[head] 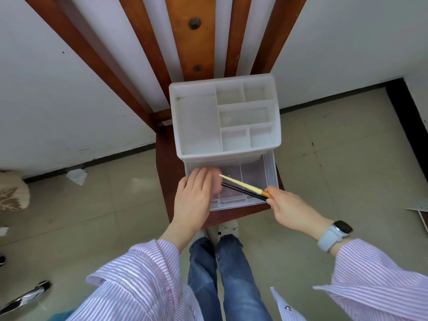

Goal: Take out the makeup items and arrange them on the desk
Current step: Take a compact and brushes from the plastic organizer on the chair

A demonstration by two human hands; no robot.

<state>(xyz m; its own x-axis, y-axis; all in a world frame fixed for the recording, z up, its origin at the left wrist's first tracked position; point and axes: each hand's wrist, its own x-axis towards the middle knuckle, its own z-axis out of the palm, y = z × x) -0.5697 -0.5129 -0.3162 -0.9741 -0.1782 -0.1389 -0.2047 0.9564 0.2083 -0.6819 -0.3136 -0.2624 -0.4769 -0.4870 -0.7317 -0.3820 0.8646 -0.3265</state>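
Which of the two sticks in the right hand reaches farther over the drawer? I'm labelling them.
The pale yellow stick: its free tip extends past the black stick, which lies just beneath it in the right hand.

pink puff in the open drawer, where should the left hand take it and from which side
Probably by its round edge, from above and the left. The pink puff lies in the clear drawer at its left end, under the left hand's fingers. To its right, the right hand holds a yellow pencil and black pencil across the drawer.
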